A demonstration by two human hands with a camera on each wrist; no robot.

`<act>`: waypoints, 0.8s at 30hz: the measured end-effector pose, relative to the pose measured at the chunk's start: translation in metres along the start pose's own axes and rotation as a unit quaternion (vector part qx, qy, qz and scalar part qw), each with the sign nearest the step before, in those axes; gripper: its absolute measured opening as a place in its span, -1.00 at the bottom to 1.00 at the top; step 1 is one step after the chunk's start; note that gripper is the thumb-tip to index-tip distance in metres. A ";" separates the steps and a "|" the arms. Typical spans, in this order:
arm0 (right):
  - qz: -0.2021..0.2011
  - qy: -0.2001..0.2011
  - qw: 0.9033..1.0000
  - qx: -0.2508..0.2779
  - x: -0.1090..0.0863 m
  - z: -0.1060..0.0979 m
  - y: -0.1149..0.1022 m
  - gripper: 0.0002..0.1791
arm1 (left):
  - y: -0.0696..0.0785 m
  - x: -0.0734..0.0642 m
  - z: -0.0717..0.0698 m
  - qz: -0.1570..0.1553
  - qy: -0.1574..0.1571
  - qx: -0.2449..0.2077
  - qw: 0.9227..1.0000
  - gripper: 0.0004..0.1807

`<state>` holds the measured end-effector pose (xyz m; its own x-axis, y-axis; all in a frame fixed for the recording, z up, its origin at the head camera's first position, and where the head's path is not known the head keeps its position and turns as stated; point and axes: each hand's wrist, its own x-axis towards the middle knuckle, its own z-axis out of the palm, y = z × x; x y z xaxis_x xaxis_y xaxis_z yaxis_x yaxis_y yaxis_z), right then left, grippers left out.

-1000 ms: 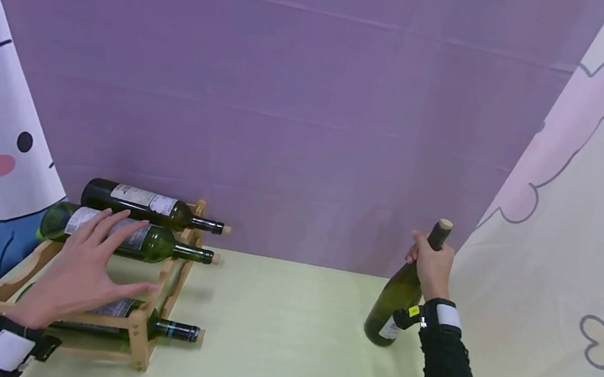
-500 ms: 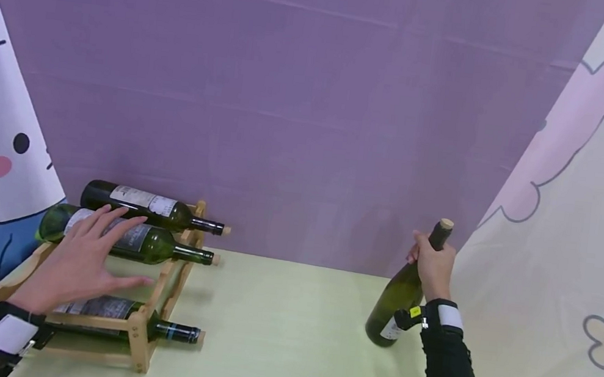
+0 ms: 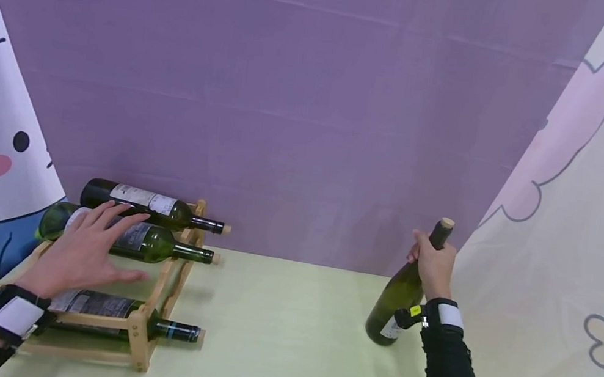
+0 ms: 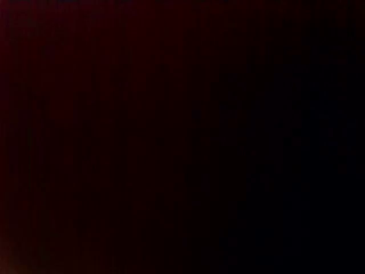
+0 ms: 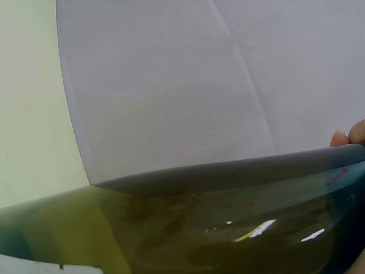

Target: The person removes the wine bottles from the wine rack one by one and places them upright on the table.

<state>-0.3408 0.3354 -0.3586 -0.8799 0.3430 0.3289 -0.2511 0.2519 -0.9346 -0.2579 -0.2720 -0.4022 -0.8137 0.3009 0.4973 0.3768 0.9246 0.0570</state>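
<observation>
In the head view, my right hand grips a green wine bottle around its upper part, below the corked neck. The bottle leans, with its base low on the left and its cork up on the right. The right wrist view shows the bottle's glossy side up close, with fingertips at the edge. My left hand, fingers spread, is over a wooden wine rack. Its fingertips overlap a green bottle lying on top; I cannot tell whether they touch. The left wrist view is dark.
A darker bottle lies behind on the rack, and another bottle lies in the lower level. Their corked necks point right. Pale table surface stretches between the rack and the held bottle. A purple cloth hangs behind.
My left hand and wrist have shifted slightly forward over the rack, with the thumb drawn in a little. The right hand and its bottle have barely moved.
</observation>
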 end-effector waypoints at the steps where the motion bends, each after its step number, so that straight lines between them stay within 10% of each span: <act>1: 0.000 0.000 1.000 0.001 0.000 0.000 0.000 -0.59 | -0.001 0.001 -0.001 0.002 -0.005 0.002 1.000 0.27; 24: -0.008 0.019 1.000 0.018 0.000 -0.004 0.000 -0.58 | -0.003 0.017 -0.021 0.013 -0.079 -0.005 0.997 0.31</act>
<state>-0.3390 0.3386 -0.3577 -0.8593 0.3743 0.3486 -0.2807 0.2246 -0.9331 -0.2638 -0.2746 -0.3759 -0.8630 0.3575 0.3569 0.4015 0.9142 0.0552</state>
